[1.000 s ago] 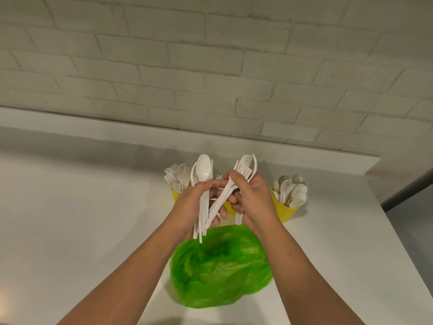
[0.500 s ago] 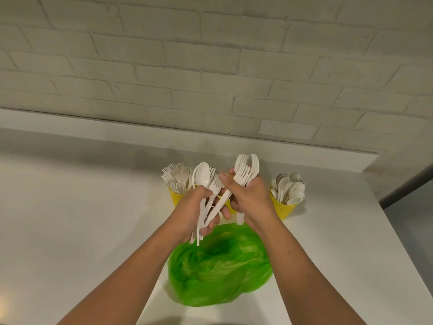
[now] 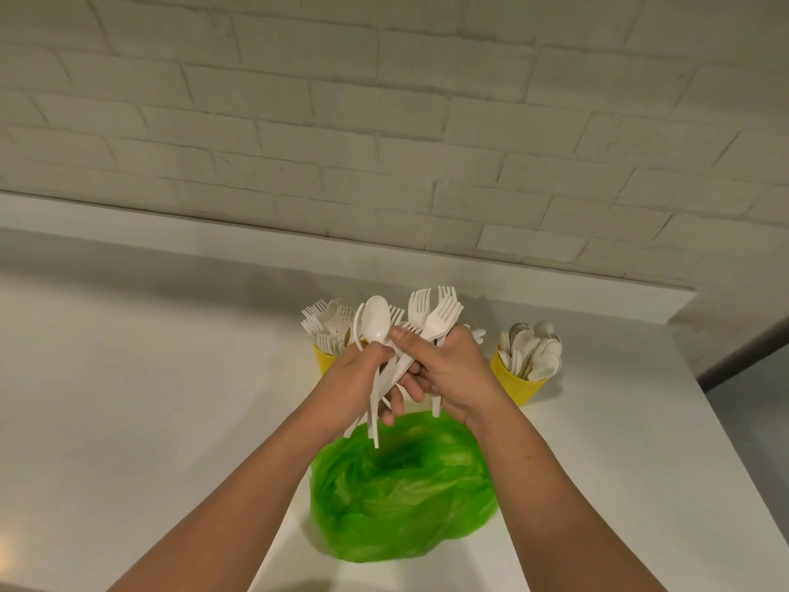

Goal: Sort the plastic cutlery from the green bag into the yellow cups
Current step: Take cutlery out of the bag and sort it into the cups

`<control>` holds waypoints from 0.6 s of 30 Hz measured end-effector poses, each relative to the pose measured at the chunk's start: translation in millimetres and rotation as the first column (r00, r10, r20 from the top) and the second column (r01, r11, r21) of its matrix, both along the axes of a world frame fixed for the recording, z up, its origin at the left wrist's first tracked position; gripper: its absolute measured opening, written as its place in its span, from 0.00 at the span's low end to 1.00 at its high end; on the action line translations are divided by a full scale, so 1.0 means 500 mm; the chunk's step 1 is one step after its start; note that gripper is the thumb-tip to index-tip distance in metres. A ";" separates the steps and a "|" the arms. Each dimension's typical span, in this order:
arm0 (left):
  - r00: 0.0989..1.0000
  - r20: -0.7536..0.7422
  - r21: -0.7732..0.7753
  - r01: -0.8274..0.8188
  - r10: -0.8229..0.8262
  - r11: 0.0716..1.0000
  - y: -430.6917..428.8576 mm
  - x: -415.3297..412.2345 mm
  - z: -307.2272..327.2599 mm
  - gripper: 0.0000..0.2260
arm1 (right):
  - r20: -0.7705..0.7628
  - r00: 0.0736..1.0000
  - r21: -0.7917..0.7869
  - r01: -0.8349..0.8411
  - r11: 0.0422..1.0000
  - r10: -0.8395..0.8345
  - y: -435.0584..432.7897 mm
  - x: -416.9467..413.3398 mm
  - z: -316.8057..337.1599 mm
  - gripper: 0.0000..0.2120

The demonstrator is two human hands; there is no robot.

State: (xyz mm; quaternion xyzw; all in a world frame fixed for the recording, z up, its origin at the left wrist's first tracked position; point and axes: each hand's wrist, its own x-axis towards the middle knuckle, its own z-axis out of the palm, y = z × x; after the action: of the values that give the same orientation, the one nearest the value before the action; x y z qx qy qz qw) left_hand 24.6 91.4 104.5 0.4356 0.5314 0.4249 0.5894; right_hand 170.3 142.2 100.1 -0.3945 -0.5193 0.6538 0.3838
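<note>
The white brick wall [image 3: 384, 121] fills the top of your view, and below it the white desk [image 3: 128, 399] carries everything. The green bag [image 3: 401, 502] lies crumpled and open on the desk right under your wrists; whether any cutlery is left inside it cannot be seen.

Your left hand [image 3: 354, 386] is curled round a mixed bundle with a spoon [image 3: 375, 320] standing on top. Your right hand [image 3: 452, 369] is clamped on a bunch of forks [image 3: 435, 314], its thumb reaching across to the left bundle. Both hands are raised above the bag and touch each other.

Behind them stand the yellow cup of forks [image 3: 323, 363] on the left and the yellow cup of spoons [image 3: 512, 382] on the right, well apart, both packed full.

The likely trouble is that the handles cross and could snag as you pull pieces over, so a loose one might slip and fall into the bag or onto the desk. The crowded cups could also tip or shed pieces when more are pushed in.

No brand, label or writing can be read anywhere.
</note>
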 end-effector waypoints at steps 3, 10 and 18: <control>0.993 -0.115 0.004 -0.005 0.005 1.000 -0.006 0.005 -0.002 0.17 | 0.030 0.991 0.037 0.129 0.991 -0.130 0.013 -0.008 -0.015 0.12; 0.979 -0.189 0.060 -0.067 0.077 0.996 0.002 0.013 0.002 0.17 | 0.027 0.984 0.118 0.172 0.978 -0.176 0.027 -0.018 -0.018 0.14; 0.981 -0.187 0.072 -0.034 0.047 0.997 0.010 0.007 0.012 0.20 | 0.032 0.996 0.073 0.079 0.994 -0.082 0.032 -0.005 -0.004 0.14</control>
State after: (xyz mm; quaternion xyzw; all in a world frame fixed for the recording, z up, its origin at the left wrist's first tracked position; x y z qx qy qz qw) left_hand 28.3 96.3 110.4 0.4828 0.5789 0.4115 0.5124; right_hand 167.8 158.2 98.2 -0.4125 -0.5329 0.6115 0.4146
